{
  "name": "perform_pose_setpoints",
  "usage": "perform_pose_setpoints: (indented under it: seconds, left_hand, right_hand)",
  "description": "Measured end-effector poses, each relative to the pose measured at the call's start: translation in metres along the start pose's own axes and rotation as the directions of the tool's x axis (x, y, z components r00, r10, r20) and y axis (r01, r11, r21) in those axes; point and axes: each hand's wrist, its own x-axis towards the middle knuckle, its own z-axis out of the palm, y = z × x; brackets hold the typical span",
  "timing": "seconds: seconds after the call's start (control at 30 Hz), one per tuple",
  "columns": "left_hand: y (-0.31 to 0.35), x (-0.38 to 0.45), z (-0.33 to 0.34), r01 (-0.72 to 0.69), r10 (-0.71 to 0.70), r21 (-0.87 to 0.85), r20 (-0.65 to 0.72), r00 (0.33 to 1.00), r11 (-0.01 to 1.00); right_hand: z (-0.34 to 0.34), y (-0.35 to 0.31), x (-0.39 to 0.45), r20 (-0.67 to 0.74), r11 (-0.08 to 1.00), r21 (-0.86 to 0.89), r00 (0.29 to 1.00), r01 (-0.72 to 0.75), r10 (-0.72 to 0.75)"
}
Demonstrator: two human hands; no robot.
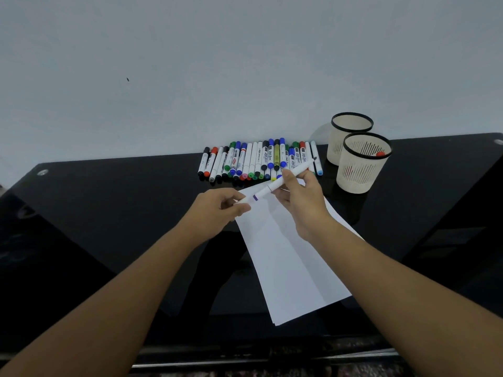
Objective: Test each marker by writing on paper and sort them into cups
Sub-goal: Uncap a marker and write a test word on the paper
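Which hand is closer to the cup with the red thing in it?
The right hand. It holds the white marker just left of the near cup. The left hand pinches the marker's other end, farther left over the paper.

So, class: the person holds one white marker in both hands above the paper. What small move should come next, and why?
Probably pull the cap off. The left hand pinches the purple-banded end of the white marker while the right hand grips its barrel, and it hangs above the paper. I can make out no fresh mark there, so this marker looks untested. It cannot go into a cup yet.
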Motion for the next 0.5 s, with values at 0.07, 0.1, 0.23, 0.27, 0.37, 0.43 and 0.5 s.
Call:
perform_pose_setpoints:
  seconds: [0.07,0.1,0.23,0.27,0.37,0.43,0.5]
  left_hand:
    - [-0.006,0.000,0.000,0.009,-0.009,0.033,0.000,1.000,0.999]
    - [-0.011,0.000,0.001,0.007,-0.006,0.068,-0.009,1.000,0.998]
    - [-0.040,0.002,-0.001,-0.001,0.020,0.289,-0.063,0.998,0.957]
    - [-0.047,0.002,-0.002,-0.003,0.027,0.314,-0.070,0.997,0.949]
    - [-0.060,0.000,0.000,-0.025,0.040,0.339,-0.037,0.999,0.940]
    - [-0.064,-0.001,0.002,-0.032,0.044,0.331,-0.029,0.999,0.943]
    - [-0.066,-0.001,0.003,-0.023,0.040,0.289,-0.051,0.998,0.957]
  right_hand:
    - [-0.001,0.002,0.002,0.005,0.999,0.015,0.999,-0.039,0.039]
    - [-0.001,0.003,0.003,0.006,0.998,-0.024,0.998,-0.056,0.056]
    - [-0.003,0.007,0.005,0.041,0.937,-0.346,0.997,-0.048,0.066]
    - [-0.005,0.009,0.005,0.065,0.905,-0.425,0.996,-0.020,0.052]
    - [-0.007,0.013,0.005,0.200,0.786,-0.598,0.979,0.156,-0.041]
    - [-0.008,0.014,0.006,0.282,0.714,-0.658,0.958,0.237,-0.058]
    - [-0.007,0.015,0.007,0.321,0.722,-0.650,0.947,0.236,-0.021]
